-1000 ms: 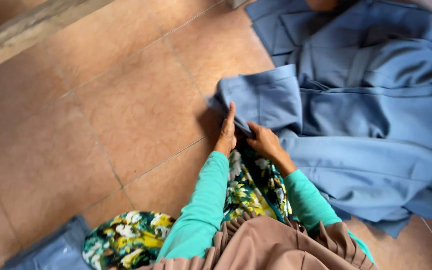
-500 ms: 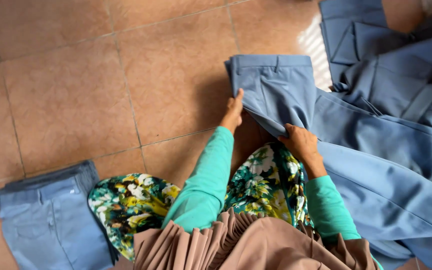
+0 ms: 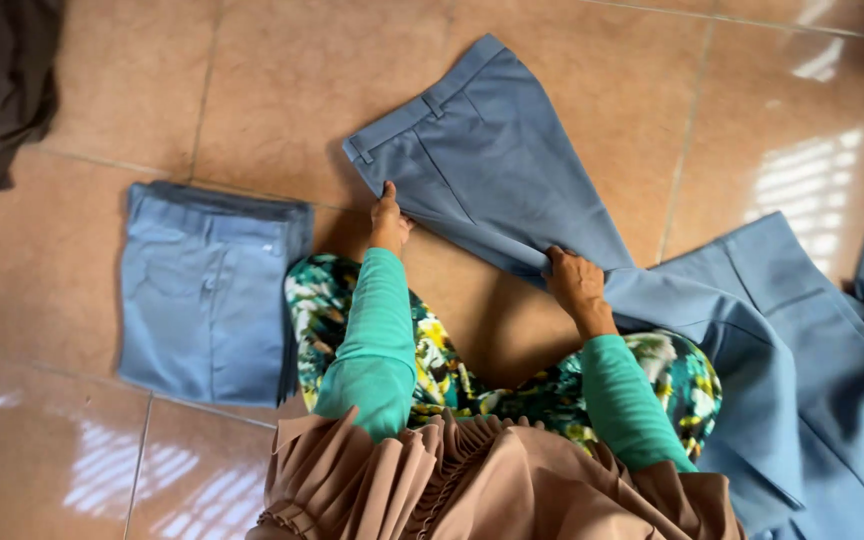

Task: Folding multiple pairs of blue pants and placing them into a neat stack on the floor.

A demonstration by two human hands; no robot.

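Note:
A pair of blue-grey trousers (image 3: 492,150) lies spread on the tiled floor, waistband toward the upper left. My left hand (image 3: 388,218) pinches its near edge close to the waist. My right hand (image 3: 574,282) grips the same edge farther right, where the fabric bunches. Both arms wear teal sleeves. My knees, in a green flowered skirt (image 3: 432,370), sit just below the hands.
A folded stack of light blue trousers (image 3: 207,285) rests on the floor to the left. More blue garments (image 3: 802,340) are heaped at the right. A dark cloth (image 3: 2,80) lies at the top left corner. Terracotta tiles (image 3: 252,90) surround everything.
The trousers have been pulled left away from the heap and laid out flat in front of my knees. My hands have spread apart along the edge. The view swung left.

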